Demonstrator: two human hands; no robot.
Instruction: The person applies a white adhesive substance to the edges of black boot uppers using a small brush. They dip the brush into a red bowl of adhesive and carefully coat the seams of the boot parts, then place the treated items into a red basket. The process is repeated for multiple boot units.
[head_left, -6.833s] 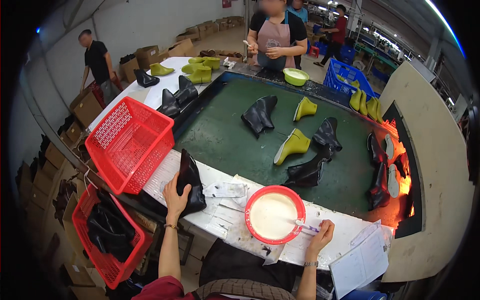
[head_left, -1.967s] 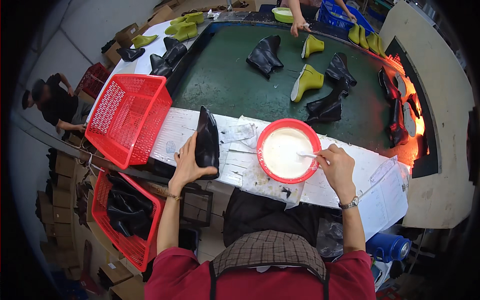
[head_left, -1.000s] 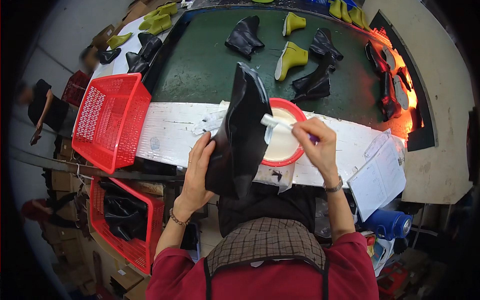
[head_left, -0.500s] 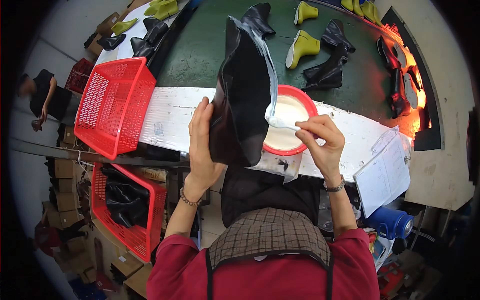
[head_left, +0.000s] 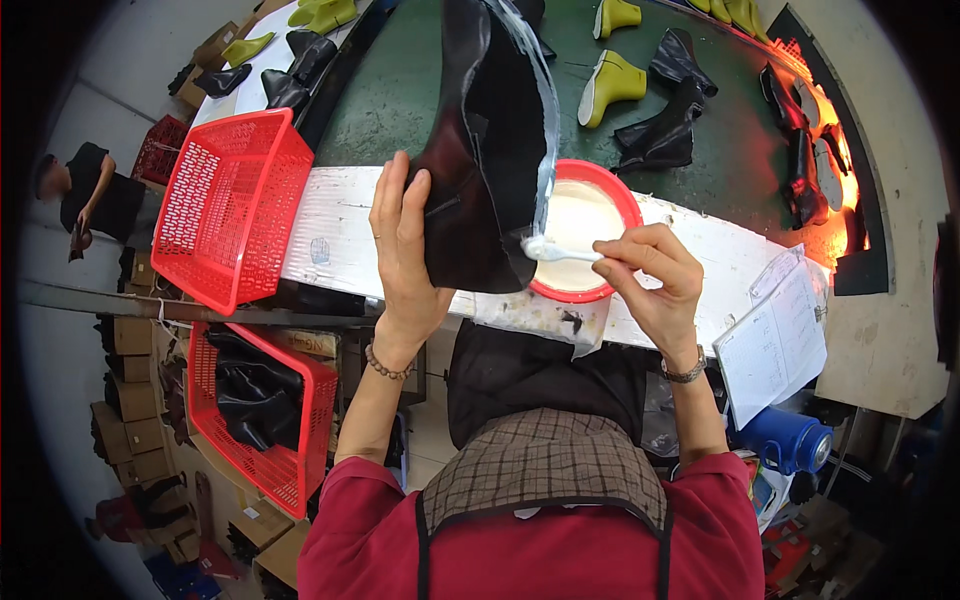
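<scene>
The left hand (head_left: 407, 270) is closed about the lower left side of a black leather boot upper (head_left: 455, 215), its thumb partly hidden. The upper is tilted, raised over a long white-topped bench (head_left: 345, 215), its opening bordered by a wet white band. The right hand (head_left: 655, 275) pinches a slim white-handled brush (head_left: 575, 253) between thumb and fingers; the brush head touches the band's lower end. Beneath stands a round red plastic bowl (head_left: 565, 293) containing creamy white liquid (head_left: 580, 200).
</scene>
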